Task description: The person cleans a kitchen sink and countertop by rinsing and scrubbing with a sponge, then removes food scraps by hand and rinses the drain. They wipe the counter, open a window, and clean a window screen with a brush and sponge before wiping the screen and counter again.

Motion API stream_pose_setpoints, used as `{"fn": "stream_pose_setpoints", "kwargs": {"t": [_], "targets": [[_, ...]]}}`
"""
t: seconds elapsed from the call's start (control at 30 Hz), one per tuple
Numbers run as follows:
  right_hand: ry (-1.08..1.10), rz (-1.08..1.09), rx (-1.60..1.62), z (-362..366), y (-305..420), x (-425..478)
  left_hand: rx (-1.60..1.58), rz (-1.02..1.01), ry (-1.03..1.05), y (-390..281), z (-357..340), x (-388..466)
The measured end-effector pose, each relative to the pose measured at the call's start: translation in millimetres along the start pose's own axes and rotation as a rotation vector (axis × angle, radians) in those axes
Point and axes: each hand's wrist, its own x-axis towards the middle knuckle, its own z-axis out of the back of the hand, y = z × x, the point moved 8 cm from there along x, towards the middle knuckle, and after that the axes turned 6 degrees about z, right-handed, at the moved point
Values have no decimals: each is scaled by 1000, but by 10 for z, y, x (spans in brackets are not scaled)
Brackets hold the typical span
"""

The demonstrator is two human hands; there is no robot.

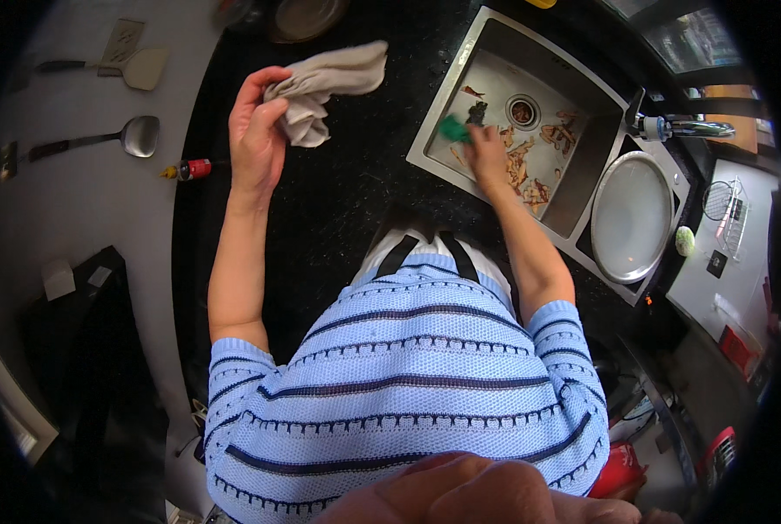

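My left hand (pixel 257 134) is raised over the black countertop, gripping a crumpled greyish-white cloth (pixel 328 72) between thumb and fingers. The cloth's loose end sticks out to the right. My right hand (pixel 487 157) reaches over the near left side of a stainless-steel sink (pixel 453 85). Right by its fingers is a blurred green thing (pixel 455 128), perhaps a scouring pad; whether the fingers grip it is unclear. A small dark clump (pixel 477 112) lies just beyond the fingertips. Brownish peelings (pixel 518 164) are scattered over the sink floor, some in the drain strainer (pixel 522 112).
Right of the basin are a chrome faucet (pixel 685 128) and an oval metal tray (pixel 631 216). A round pan (pixel 308 18) stands at the back. On the left are a small red-labelled bottle (pixel 190 169), a metal turner (pixel 140 136) and a pale spatula (pixel 145 67).
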Motion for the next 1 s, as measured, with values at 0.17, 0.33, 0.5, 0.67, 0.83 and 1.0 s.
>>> {"fn": "stream_pose_setpoints", "kwargs": {"t": [0.17,0.33,0.5,0.67,0.83,1.0], "targets": [[-129,-134,40,749,-194,-63,-54,65,-148,218,373,-140],[244,278,1,488,553,-528,-105,73,-251,429,597,-217],[326,598,23,-254,1240,-360,-146,101,-347,453,598,-322],[210,828,60,-915,1815,418,-148,111,-352,482,394,-362],[127,505,-157,-857,1159,1601,-83,156,-311,614,146,-503],[-137,-7,-199,93,-463,1962,-130,259,-259,724,-47,-566]]}}
